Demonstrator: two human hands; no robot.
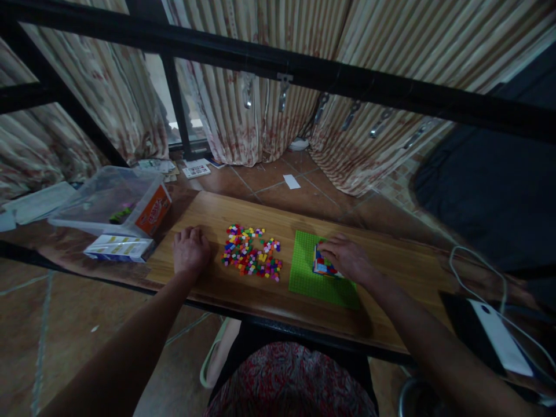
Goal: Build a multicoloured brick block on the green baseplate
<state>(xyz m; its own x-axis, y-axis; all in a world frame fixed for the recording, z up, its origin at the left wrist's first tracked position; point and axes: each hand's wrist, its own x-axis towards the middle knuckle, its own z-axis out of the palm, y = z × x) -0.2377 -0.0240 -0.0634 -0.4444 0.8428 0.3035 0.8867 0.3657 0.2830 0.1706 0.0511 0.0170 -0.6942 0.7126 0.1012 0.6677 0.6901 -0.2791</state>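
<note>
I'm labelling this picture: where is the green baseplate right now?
In the head view, the green baseplate lies just right of centre on the wooden board, right of the loose bricks and partly hidden by the right hand.

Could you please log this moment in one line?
left hand: on board; right hand: at block build on green baseplate; loose blocks: between hands

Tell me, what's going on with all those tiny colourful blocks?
Someone's right hand is at a small block structure on a green baseplate. Their left hand rests on the wooden board, beside a spread of loose coloured blocks. The fingers hide part of the structure, so I can't tell whether they hold a block.
</note>
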